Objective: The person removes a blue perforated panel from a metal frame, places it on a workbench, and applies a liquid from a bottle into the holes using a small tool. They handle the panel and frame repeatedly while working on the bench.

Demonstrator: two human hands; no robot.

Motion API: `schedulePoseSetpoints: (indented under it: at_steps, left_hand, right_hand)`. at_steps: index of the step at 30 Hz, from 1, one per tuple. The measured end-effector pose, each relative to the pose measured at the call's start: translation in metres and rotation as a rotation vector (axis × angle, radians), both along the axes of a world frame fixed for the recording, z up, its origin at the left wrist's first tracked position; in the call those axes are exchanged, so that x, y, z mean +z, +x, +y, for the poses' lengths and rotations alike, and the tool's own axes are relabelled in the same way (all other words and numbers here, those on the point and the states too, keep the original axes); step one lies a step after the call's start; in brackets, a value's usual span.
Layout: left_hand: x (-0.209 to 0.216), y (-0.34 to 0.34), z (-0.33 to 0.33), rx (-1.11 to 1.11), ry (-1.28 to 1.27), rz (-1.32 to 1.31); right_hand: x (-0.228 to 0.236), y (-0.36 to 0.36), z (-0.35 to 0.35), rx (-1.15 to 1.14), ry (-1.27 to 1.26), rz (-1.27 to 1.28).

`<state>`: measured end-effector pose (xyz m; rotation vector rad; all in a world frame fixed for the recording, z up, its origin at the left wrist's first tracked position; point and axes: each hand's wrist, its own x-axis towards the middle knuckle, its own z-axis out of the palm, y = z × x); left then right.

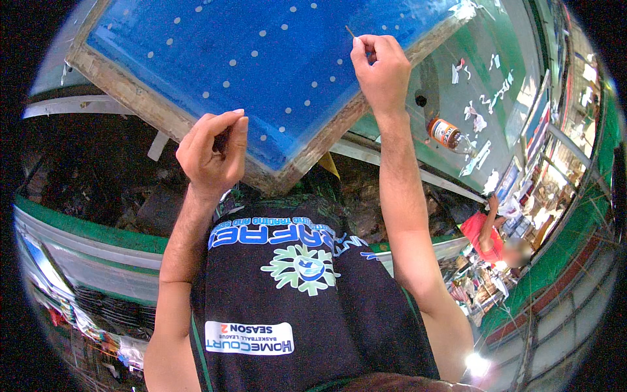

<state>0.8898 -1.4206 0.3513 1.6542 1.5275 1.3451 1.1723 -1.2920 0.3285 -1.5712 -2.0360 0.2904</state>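
A blue mesh screen (215, 52) dotted with small pale spots is stretched in a worn wooden frame (140, 108), tilted with one corner towards me. My right hand (384, 68) is over the screen's right side, pinching a thin brownish stick (350, 31) whose tip points up and left. At the frame's near left edge is my left hand (212, 150), thumb and forefinger brought close together. Whatever those fingertips hold, if anything, is too small to make out. Both forearms reach up from below, one on each side of my black printed shirt (261, 287).
Right of the frame, a brown bottle (444, 132) with an orange and white label lies on a green tabletop (450, 98). White scraps (479, 121) are scattered around it. Farther right is a person in red (482, 236). Dark clutter (98, 176) lies below the frame at left.
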Motion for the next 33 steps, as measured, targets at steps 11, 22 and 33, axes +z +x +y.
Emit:
schedulePoseSetpoints:
  at_steps: [11, 22, 33]
  left_hand:
    - [-0.001, -0.004, 0.001, -0.012, 0.014, 0.028]
    - [-0.003, -0.007, 0.002, -0.02, 0.012, 0.012]
    - [-0.007, -0.008, 0.003, -0.01, 0.019, -0.033]
  right_hand:
    - [-0.002, -0.003, 0.002, -0.004, 0.023, 0.015]
    - [0.006, -0.001, 0.008, 0.044, -0.004, -0.05]
    - [0.017, 0.004, 0.022, 0.145, -0.036, -0.153]
